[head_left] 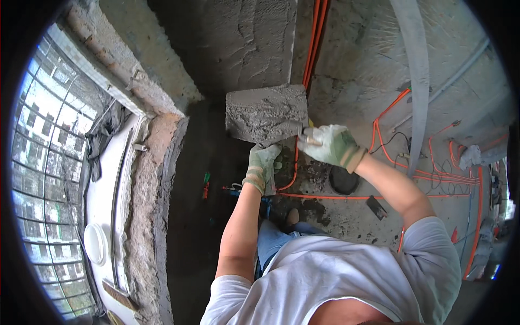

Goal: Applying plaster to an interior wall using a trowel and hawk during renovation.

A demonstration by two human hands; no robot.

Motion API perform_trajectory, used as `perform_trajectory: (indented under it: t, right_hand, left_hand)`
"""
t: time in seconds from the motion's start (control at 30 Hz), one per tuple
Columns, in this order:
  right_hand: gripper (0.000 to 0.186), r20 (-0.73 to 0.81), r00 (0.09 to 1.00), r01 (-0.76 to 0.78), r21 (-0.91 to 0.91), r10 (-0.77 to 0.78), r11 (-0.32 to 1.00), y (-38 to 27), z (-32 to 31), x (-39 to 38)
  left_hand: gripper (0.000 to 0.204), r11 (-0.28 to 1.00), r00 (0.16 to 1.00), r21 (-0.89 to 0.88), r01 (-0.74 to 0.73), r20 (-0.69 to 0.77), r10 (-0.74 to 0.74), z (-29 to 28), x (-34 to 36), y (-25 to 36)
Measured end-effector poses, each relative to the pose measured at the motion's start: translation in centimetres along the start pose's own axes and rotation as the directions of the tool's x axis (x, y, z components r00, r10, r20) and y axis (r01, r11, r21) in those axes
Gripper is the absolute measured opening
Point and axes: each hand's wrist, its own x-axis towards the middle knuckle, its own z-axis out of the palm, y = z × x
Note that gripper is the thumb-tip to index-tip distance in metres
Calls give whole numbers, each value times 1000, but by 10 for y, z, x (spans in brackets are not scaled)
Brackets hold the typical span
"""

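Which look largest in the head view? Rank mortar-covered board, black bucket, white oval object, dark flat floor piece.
1. Mortar-covered board
2. White oval object, black bucket: too alike to rank
3. Dark flat floor piece

A broad rectangular grey plate, smeared with lumpy wet grey mortar, sits at upper centre, a short tool handle by its lower right corner.
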Motion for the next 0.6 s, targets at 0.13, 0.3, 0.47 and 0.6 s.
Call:
perform_trajectory:
  t: [0.13,0.3,0.47,0.6]
  right_hand:
    - [26,226,960,-170,-8,167,985,-24,23,-2]
    - [29,49,916,-388,360,398,848,-29,58,24]
    - [29,375,909,-158,-97,183,983,7,25,-7]
    - [30,204,975,-60,-156,92,986,26,9,-9]
  left_hand:
    - [20,999,997,28,36,-67,-35,-4,1,-1]
    - [20,1000,985,2,7,-172,-6,8,2,-33]
    - [14,998,998,-68,-1,-63,-3,-40,-11,-19]
    - [17,995,999,103,8,51,-14,-58,-29,-27]
